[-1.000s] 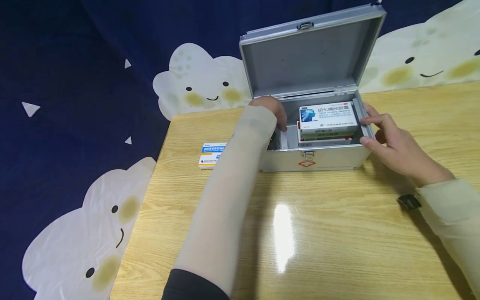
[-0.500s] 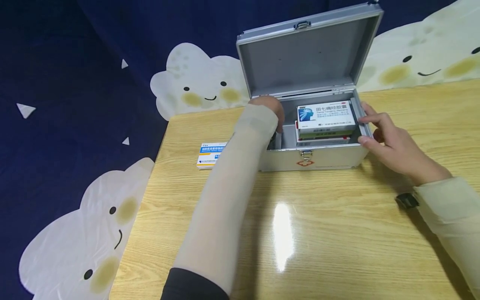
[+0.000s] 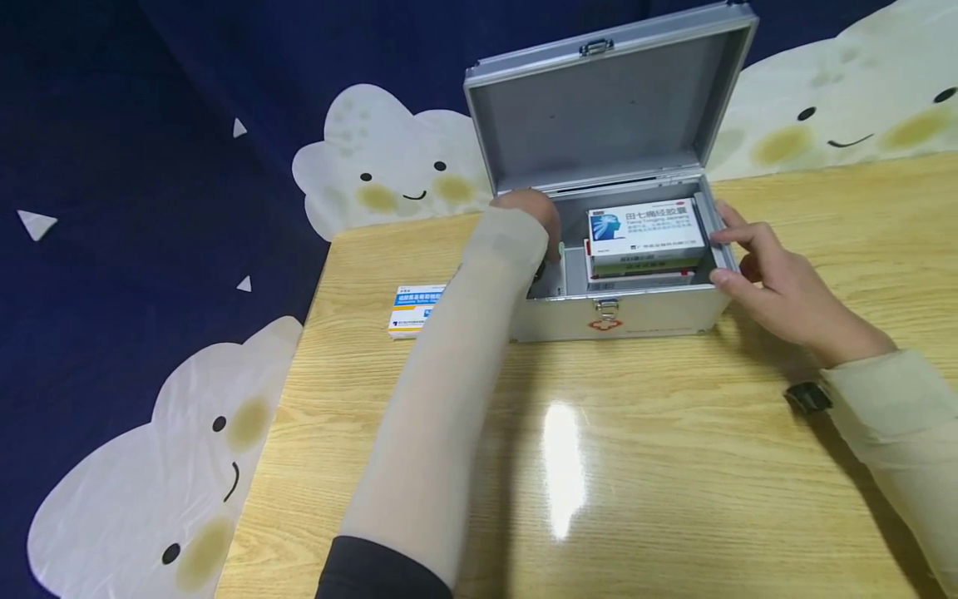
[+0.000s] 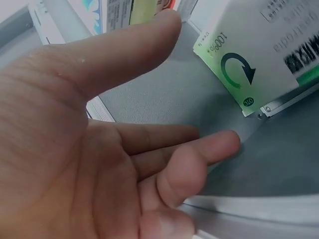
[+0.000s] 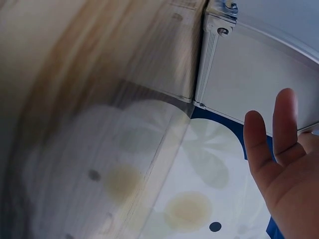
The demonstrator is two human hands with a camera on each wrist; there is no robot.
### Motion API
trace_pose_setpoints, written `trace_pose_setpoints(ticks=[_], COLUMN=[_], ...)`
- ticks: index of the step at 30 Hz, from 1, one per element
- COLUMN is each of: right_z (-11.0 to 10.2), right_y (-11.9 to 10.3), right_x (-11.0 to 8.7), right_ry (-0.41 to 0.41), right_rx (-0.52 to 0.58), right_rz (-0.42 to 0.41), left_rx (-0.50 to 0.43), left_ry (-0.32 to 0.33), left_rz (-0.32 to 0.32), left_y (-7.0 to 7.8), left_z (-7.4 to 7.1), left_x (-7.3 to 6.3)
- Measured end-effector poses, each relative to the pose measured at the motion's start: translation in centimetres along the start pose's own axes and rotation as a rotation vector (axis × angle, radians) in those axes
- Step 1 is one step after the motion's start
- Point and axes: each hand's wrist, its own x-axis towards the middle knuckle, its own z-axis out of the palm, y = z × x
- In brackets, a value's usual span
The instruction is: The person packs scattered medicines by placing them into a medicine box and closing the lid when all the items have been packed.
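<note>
An aluminium first-aid case (image 3: 636,314) stands with its lid up on the wooden table. My left hand (image 3: 533,208) reaches into its left part, partly hidden by my own forearm. In the left wrist view the thumb and fingers of that left hand (image 4: 109,129) are spread apart with nothing between them. Beyond the fingertips, a white and green medicine box (image 4: 264,50) sits inside the case. My right hand (image 3: 778,287) touches the case's right side with thumb and fingertips. Several medicine boxes (image 3: 647,229) are stacked in the case's right part.
A white, blue and yellow medicine box (image 3: 413,309) lies on the table (image 3: 659,466) left of the case, partly behind the left forearm. A dark blue curtain (image 3: 150,166) with cloud faces hangs behind and to the left.
The box under my left hand has shifted and shows a wider face than half a second ago. My right hand stays at the case's side. The head view has drifted slightly.
</note>
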Motion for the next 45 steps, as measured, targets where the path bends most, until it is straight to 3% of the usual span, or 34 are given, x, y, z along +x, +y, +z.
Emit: trace_pose_setpoints(ticks=[6,13,20,34,41,45], right_z=[0.0,0.0,0.0,-0.1,-0.1,0.0], right_y=[-0.1,-0.2,-0.4,-0.4,-0.2,-0.1], right_x=[0.1,0.1,0.2,0.1,-0.1,-0.1], right_ry=[0.001,0.0,0.0,0.006,0.003,0.018], right_rx=[-0.01,0.001,0.0,-0.014,-0.003,-0.001], right_rz=[0.002,0.003,-0.005,-0.006,-0.014,-0.016], left_rx=[-0.034,-0.055,-0.104,0.027,-0.059,-0.073], left_ry=[-0.022,-0.043,-0.09,-0.141,-0.088,-0.047], left_rz=[-0.033,-0.024,-0.068,0.128,0.22,0.28], left_y=[0.0,-0.2,-0.2,-1.2,-2.5,-3.1], left_z=[-0.2,-0.3,-0.6,-1.7,-1.8,-1.9], left_x=[0.5,0.9,1.1,1.0,0.8,0.0])
